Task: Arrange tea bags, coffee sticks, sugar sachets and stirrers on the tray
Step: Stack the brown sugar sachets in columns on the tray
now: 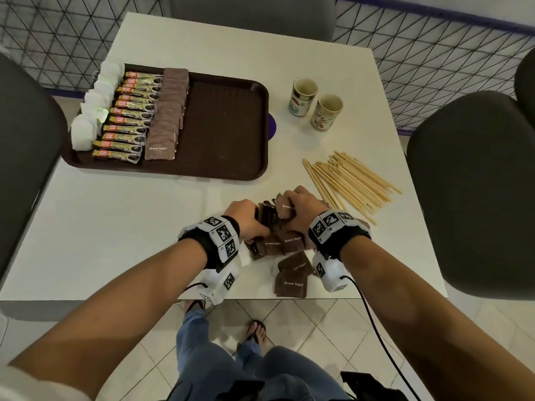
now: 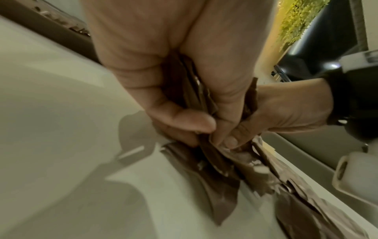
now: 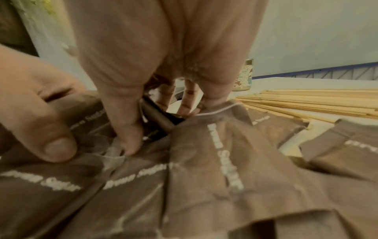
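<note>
With both the left hand (image 1: 246,217) and right hand (image 1: 301,206) clamped on crumpled sugar sachets (image 1: 291,282), some could be dropped or torn if squeezed carelessly.

Lying on the table (image 1: 121,215), toward its far left: the tray (image 1: 225,134). Sitting along the tray's left edge: tea bags (image 1: 86,125); just right of them, coffee sticks (image 1: 127,125); right of those, a row of sugar sachets (image 1: 168,117). Standing right of the tray: two cups (image 1: 315,104). Lying nearer than the cups: stirrers (image 1: 350,180). Spreading near the table's front edge, left of the stirrers: loose sachets (image 1: 291,273).
</note>
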A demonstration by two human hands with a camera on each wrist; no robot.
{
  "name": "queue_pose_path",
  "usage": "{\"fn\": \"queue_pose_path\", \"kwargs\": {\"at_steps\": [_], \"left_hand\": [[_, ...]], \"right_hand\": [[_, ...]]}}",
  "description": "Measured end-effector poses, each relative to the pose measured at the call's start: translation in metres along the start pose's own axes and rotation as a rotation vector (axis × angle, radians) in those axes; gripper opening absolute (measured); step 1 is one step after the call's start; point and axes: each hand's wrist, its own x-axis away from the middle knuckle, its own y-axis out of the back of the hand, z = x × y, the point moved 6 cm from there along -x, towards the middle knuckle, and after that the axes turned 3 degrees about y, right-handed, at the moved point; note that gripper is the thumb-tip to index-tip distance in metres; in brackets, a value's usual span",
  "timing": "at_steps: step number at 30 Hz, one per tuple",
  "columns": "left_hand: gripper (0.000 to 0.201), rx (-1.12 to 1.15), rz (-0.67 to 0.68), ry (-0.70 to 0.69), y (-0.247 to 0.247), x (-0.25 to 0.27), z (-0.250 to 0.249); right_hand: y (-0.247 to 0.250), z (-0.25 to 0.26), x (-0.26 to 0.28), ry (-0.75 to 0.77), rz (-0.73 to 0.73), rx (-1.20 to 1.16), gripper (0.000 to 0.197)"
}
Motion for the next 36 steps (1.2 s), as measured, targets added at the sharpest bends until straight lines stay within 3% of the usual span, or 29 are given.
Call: {"fn": "queue_pose_path", "kwargs": {"at_steps": [7, 14, 17, 23, 25, 28, 33, 36], "left_hand": [[0.012, 0.429, -0.082, 0.005, 0.015, -0.002, 0.019], [0.019, 0.799, -0.147, -0.052, 0.026, -0.004, 0.022], [0.038, 0.973, -0.044, -0.097, 0.023, -0.002, 0.016], [0.041, 1.372, 0.219, -0.063, 0.029, 0.015, 0.009], [0.034, 1.415, 0.289, -0.049, 0.034, 0.019, 0.008], [0.021, 1.393, 0.241, -0.024, 0.047, 0.018, 0.015], [0.041, 1.374, 0.127, -0.015, 0.070, 0.006, 0.035], [0.036, 1.385, 0.059, -0.011, 0.088, 0.003, 0.047]], "right_hand": [[0.023, -0.002, -0.001, 0.004, -0.255, -0.240, 0.019], [0.029, 0.031, -0.004, 0.060, -0.291, -0.367, 0.025], [0.022, 0.044, -0.007, 0.064, -0.254, -0.371, 0.035], [0.015, 0.069, -0.016, 0.078, -0.176, -0.383, 0.048], [0.011, 0.079, -0.019, 0.098, -0.148, -0.333, 0.053], [0.008, 0.091, -0.026, 0.119, -0.143, -0.349, 0.056], [0.012, 0.121, -0.042, 0.192, -0.117, -0.423, 0.053], [0.015, 0.138, -0.058, 0.199, -0.118, -0.480, 0.058]]}}
